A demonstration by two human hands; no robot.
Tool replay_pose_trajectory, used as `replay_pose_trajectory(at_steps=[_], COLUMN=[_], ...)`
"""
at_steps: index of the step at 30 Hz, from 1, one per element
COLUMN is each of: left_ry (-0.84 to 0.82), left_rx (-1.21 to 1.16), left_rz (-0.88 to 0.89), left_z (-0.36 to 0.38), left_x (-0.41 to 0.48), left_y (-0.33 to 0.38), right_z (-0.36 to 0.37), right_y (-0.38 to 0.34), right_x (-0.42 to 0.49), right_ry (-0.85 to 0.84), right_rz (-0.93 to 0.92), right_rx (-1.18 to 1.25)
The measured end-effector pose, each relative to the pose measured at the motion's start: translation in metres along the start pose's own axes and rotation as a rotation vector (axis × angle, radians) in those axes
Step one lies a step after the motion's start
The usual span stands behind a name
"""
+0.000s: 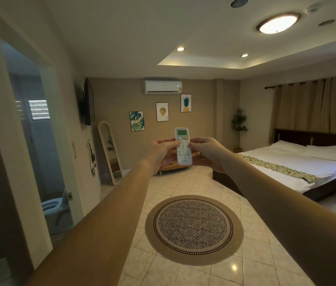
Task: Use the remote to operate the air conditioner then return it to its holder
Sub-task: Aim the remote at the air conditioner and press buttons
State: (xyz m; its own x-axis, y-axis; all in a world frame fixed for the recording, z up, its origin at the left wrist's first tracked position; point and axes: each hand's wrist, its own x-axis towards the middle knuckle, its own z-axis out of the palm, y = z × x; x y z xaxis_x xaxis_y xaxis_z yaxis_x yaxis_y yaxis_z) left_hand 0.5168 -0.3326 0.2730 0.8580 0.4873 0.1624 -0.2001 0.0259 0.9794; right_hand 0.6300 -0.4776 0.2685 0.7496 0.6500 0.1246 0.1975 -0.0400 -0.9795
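My left hand (164, 150) and right hand (205, 148) both clamp the remote (183, 146), fingers curled closed around its sides, thumbs on the keypad. It is a white, rounded plastic slab, upright, green display lit, raised below the white wall-mounted air conditioner (162, 86).

open air ahead to air conditioner (162, 86), bed (299, 170) right

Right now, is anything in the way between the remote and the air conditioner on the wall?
Nothing visible. The remote, held up in the left hand and right hand, faces the air conditioner across open room.
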Motion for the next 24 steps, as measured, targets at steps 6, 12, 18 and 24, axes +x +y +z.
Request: replay_pose_trajectory(at_steps=[6, 12, 18, 24], left_ry=[0.030, 0.035, 0.055, 0.041], left_rx=[0.082, 0.080, 0.092, 0.060], left_rz=[-0.127, -0.223, -0.256, -0.248], left_z=[0.004, 0.004, 0.001, 0.002], left_x=[-0.002, -0.001, 0.000, 0.001], left_y=[0.003, 0.005, 0.005, 0.003], right_z=[0.001, 0.003, 0.007, 0.006], right_y=[0.000, -0.003, -0.007, -0.007], right_x=[0.004, 0.003, -0.005, -0.007], right_ry=[0.005, 0.011, 0.002, 0.008], right_rz=[0.084, 0.173, 0.209, 0.205], right_rx=[-0.009, 0.033, 0.048, 0.087])
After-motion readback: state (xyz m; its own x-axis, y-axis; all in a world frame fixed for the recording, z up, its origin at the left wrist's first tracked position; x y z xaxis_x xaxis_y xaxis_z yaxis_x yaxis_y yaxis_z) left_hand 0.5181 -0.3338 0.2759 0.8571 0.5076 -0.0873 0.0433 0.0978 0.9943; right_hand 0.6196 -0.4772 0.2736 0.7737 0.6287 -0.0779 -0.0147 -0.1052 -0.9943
